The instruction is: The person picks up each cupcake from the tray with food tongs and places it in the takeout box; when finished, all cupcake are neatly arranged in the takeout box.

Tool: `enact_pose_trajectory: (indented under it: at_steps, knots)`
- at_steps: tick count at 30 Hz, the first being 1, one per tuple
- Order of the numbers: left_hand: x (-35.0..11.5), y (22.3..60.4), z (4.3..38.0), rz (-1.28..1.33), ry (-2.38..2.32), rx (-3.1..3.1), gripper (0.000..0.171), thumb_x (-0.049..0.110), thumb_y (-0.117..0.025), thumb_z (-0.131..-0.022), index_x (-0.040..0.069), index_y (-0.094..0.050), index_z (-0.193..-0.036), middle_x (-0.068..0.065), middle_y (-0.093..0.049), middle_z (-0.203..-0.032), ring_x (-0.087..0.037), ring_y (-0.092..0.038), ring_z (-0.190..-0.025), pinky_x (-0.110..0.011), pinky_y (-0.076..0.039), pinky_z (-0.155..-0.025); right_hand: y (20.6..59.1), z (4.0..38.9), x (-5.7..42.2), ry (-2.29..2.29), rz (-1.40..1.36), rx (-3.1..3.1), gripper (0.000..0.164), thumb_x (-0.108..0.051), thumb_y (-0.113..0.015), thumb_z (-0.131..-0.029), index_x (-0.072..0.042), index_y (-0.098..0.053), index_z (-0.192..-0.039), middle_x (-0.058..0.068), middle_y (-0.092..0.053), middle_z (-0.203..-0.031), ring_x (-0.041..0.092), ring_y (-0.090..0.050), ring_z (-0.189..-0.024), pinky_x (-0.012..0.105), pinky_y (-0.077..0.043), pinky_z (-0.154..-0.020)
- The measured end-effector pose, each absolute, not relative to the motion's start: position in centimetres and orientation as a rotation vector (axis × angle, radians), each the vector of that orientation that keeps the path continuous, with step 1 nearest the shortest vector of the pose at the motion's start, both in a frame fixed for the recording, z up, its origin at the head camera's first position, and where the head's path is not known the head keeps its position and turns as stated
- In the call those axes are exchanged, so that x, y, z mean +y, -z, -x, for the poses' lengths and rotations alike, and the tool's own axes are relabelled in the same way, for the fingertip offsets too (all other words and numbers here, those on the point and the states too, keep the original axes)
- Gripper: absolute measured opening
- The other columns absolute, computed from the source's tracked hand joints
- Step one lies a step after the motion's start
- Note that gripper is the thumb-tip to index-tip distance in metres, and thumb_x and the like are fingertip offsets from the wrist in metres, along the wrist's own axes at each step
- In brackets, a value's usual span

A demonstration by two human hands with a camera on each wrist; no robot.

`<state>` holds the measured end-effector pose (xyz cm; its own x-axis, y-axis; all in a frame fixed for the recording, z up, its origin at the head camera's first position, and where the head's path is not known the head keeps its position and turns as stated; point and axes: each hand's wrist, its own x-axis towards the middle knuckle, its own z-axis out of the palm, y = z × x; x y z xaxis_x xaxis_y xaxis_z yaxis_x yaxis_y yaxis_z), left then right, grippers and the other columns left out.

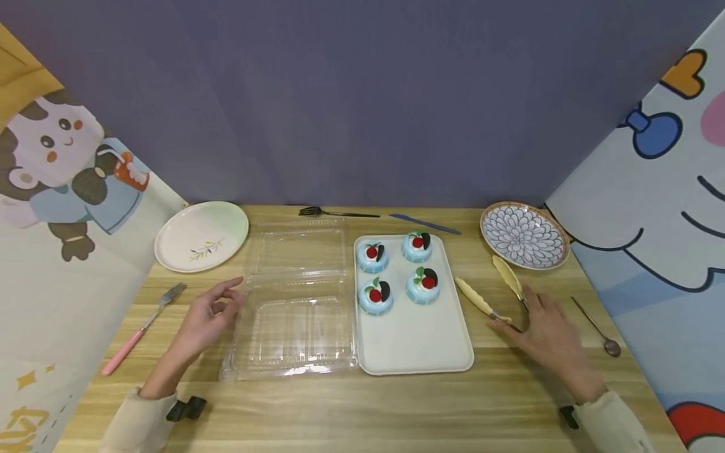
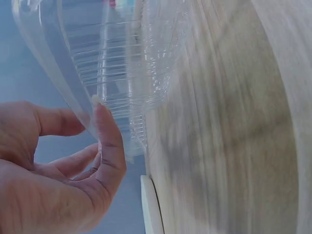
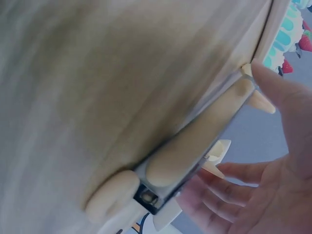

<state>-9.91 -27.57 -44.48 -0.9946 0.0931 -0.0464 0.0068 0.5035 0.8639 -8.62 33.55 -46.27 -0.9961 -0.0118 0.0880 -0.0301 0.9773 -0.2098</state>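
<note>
Clear container (image 1: 300, 333) open, just left of the white tray (image 1: 416, 349); left hand (image 1: 212, 318) at its left rim, fingers bent, narrow gap, can't tell if pinching; tongs (image 1: 474, 296) right of tray, jaws apart; right hand (image 1: 546, 333) there, fingers wide around the tongs, can't tell if gripping; four blue cakes (image 1: 422, 289) on tray; yellow lettering (image 1: 25, 428) on wall far left of tray, cut off, unreadable.

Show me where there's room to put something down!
The table is bare on the near side of the box and tray. The tray's near end is free too. It's crowded at the tray's far end, with four cakes, and to its right, where the right hand is on the tongs.
</note>
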Motion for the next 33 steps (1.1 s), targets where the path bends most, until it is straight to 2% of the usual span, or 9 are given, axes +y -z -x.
enact_pose_trajectory:
  at_steps: [7, 13, 18, 27, 33]
  knots:
    - [-27.6, 44.7, 10.0, -0.05, -1.561, 2.583, 0.045, 0.011, -0.051, -0.102, -0.001, -0.043, -0.145, -0.023, -0.054, -0.113, -0.014, -0.065, -0.074, -0.03, -0.06, -0.06, 46.7, 8.6, 33.8, -0.348, 0.001, -3.067, 0.107, -0.072, -0.065, -0.079, 0.008, -0.037, -0.145, 0.04, -0.048, -0.127, 0.06, -0.052, -0.105, 0.07, -0.049, -0.071]
    - [-27.7, 44.6, 10.0, -0.023, -1.593, 2.555, 0.045, 0.006, -0.048, -0.101, -0.001, -0.043, -0.145, -0.021, -0.053, -0.112, -0.015, -0.064, -0.074, -0.029, -0.059, -0.058, 46.8, 8.5, 34.0, -0.393, -0.008, -3.056, 0.102, -0.068, -0.065, -0.081, 0.009, -0.039, -0.142, 0.04, -0.048, -0.128, 0.06, -0.05, -0.108, 0.072, -0.047, -0.078]
    - [-27.7, 44.7, 9.7, 0.005, -1.595, 2.522, 0.043, 0.01, -0.049, -0.102, 0.0, -0.045, -0.144, -0.021, -0.053, -0.113, -0.012, -0.063, -0.074, -0.03, -0.059, -0.058, 46.7, 8.0, 33.8, -0.411, -0.034, -3.019, 0.099, -0.064, -0.068, -0.081, 0.011, -0.041, -0.14, 0.042, -0.049, -0.126, 0.061, -0.051, -0.106, 0.072, -0.046, -0.08]
    - [-27.7, 44.7, 9.6, 0.019, -1.619, 2.506, 0.043, 0.009, -0.05, -0.101, 0.004, -0.046, -0.144, -0.018, -0.053, -0.112, -0.016, -0.063, -0.072, -0.031, -0.058, -0.055, 45.8, 8.0, 32.5, -0.466, -0.14, -2.843, 0.092, -0.057, -0.08, -0.073, 0.002, -0.052, -0.137, 0.037, -0.056, -0.126, 0.058, -0.057, -0.101, 0.068, -0.05, -0.071]
    - [-27.8, 44.6, 9.5, 0.065, -1.614, 2.49, 0.044, 0.01, -0.049, -0.102, 0.007, -0.044, -0.145, -0.017, -0.051, -0.113, -0.015, -0.062, -0.072, -0.031, -0.058, -0.054, 43.7, 7.6, 30.5, -0.493, -0.208, -2.834, 0.088, -0.052, -0.083, -0.072, -0.005, -0.051, -0.139, 0.03, -0.059, -0.127, 0.053, -0.057, -0.108, 0.067, -0.049, -0.079]
